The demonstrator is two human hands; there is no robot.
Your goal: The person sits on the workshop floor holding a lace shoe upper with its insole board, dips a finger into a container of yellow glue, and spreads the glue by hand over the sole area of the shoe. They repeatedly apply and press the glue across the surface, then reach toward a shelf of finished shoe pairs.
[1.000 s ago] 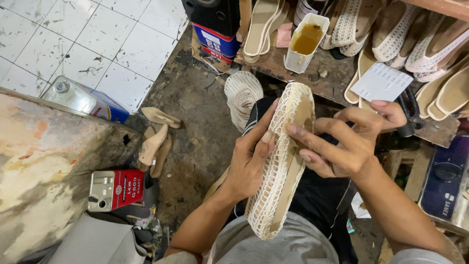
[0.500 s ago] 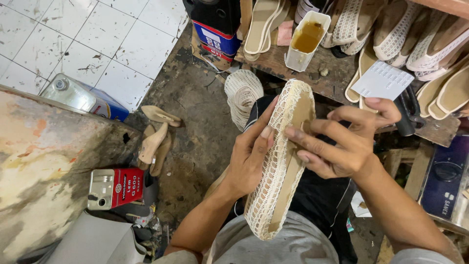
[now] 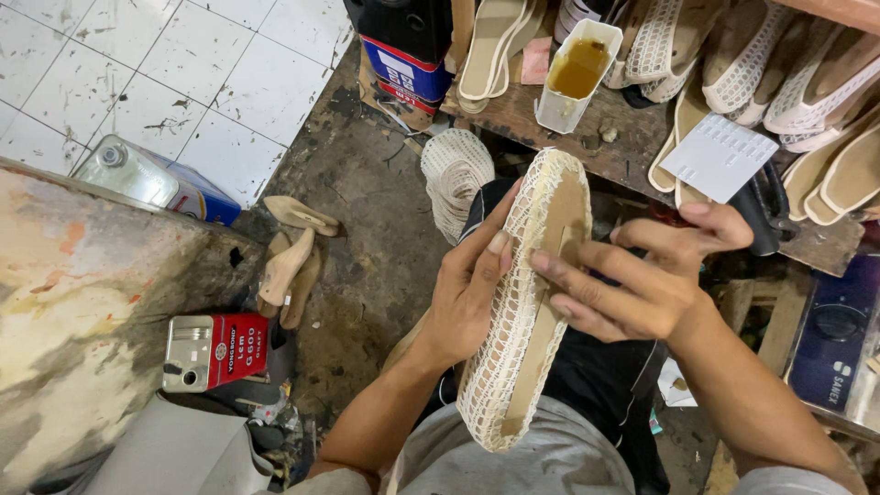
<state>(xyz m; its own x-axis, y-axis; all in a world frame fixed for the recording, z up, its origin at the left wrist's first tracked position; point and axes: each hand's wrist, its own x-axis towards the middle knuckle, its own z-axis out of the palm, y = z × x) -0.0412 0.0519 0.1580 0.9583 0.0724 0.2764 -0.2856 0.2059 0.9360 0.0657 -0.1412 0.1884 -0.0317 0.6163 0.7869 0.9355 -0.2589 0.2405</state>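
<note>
A cream woven-mesh shoe upper stretched over a tan sole [image 3: 527, 302] stands on its heel end over my lap, sole side facing up. My left hand [image 3: 467, 293] grips its left edge, thumb on the woven rim. My right hand [image 3: 642, 284] lies across the right side, with fingertips pressing on the tan insole near the middle. Both forearms reach up from the bottom of the view.
A white container of amber glue [image 3: 576, 73] stands on a dirty wooden bench [image 3: 632, 160] with many cream soles and woven uppers [image 3: 788, 82]. A stack of woven uppers [image 3: 454, 179], wooden shoe lasts [image 3: 289, 266], a red tin [image 3: 215, 348] and a metal can [image 3: 137, 179] lie on the floor.
The shoe has tilted slightly and my right fingers have shifted a little along the insole. My left hand keeps its grip.
</note>
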